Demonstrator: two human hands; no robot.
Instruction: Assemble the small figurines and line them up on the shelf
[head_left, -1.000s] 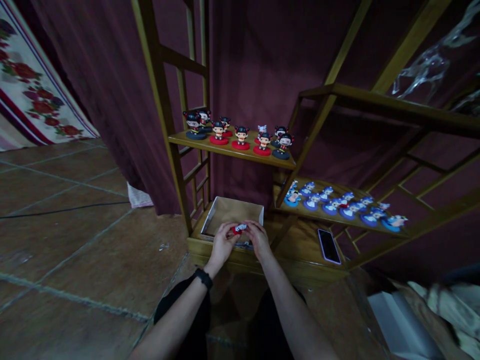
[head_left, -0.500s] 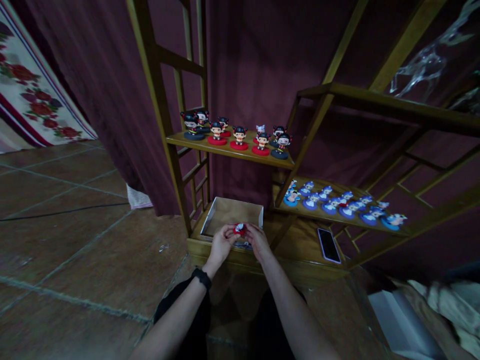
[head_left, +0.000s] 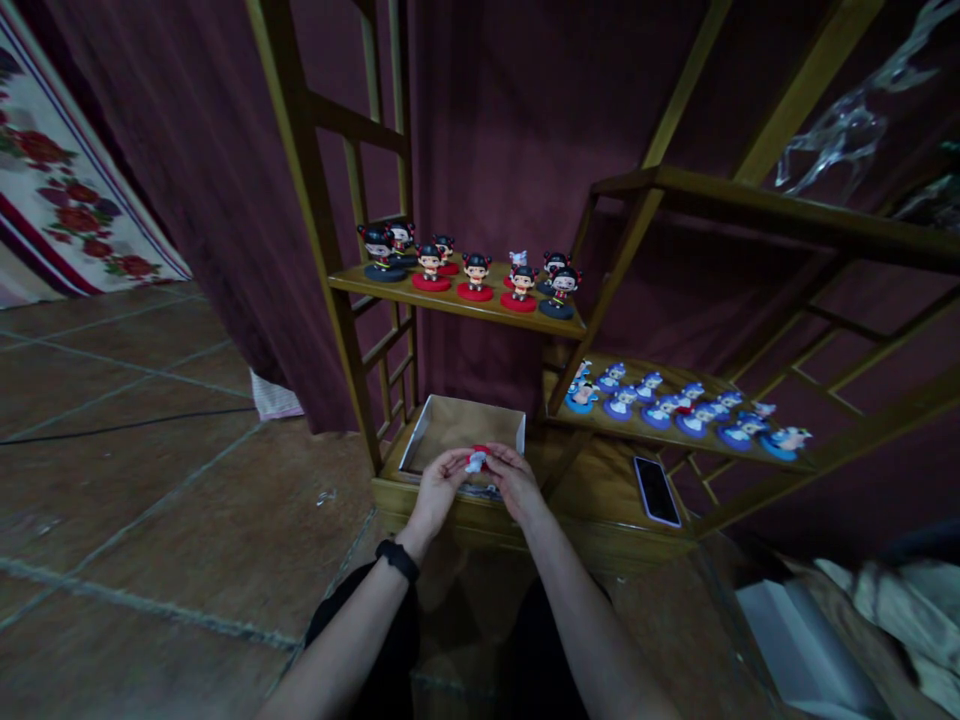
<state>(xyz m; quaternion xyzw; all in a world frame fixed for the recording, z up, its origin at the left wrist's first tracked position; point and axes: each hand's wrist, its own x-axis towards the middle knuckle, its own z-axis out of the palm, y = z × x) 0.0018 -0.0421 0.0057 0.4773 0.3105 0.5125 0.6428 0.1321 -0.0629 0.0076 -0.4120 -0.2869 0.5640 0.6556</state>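
Observation:
Between my two hands is a small white figurine [head_left: 475, 462] on a red round base, tilted with its base away from me. The fingers of my left hand [head_left: 441, 487] close on its left side. My right hand [head_left: 514, 482] pinches the base from the right. Both hands are over the near edge of an open cardboard box [head_left: 466, 424] with white sides, which stands on the bottom board of a wooden shelf unit. The figurine's finer details are too small to make out.
Black-haired figurines on red and dark bases line the upper shelf [head_left: 450, 298]. Blue and purple figurines [head_left: 661, 411] fill the lower right shelf. A phone [head_left: 657, 491] lies on the bottom board. A clear glass-like ornament [head_left: 836, 140] stands top right. A dark cable [head_left: 135, 425] crosses the floor.
The figurine has turned in my hands: its white part now points down toward me and its red base faces up and away. My hands stay over the box.

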